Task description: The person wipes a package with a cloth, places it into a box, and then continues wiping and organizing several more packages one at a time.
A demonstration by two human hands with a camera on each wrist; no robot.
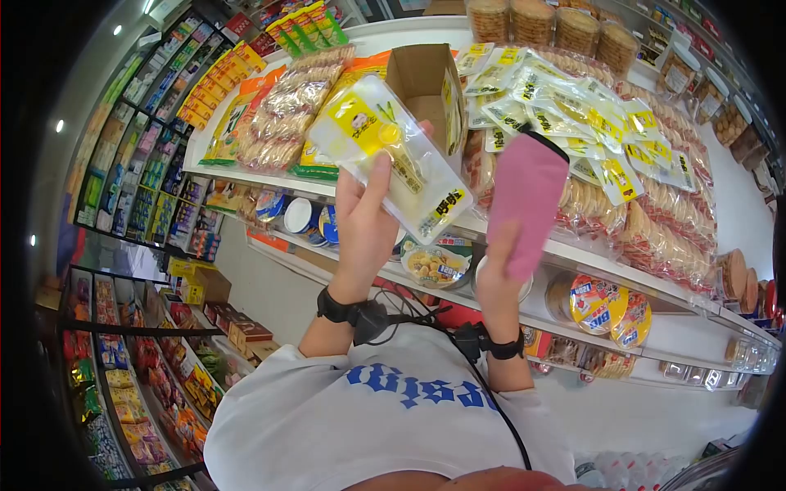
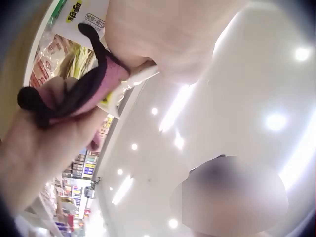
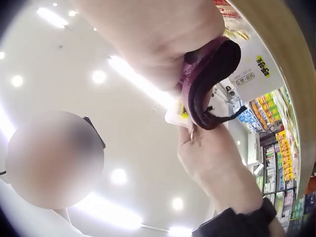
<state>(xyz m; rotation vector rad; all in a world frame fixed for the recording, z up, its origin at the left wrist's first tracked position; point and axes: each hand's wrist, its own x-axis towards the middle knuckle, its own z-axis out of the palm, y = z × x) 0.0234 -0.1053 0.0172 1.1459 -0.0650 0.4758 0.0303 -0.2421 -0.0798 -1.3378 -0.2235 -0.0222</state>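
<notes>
Head view: the left hand pinches a white-and-yellow food packet before a cardboard box; the right hand grips a pink, black-edged pouch near packets heaped on the shelf. Left wrist view: the pouch's black edging shows between both hands. Right wrist view: the edging shows beside the left hand.

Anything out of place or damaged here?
The pink pouch in the right hand looks odd beside the packaged food. In the head view, yellow-and-white packets right of the open cardboard box lie heaped at mixed angles. No spill or damage shows.
</notes>
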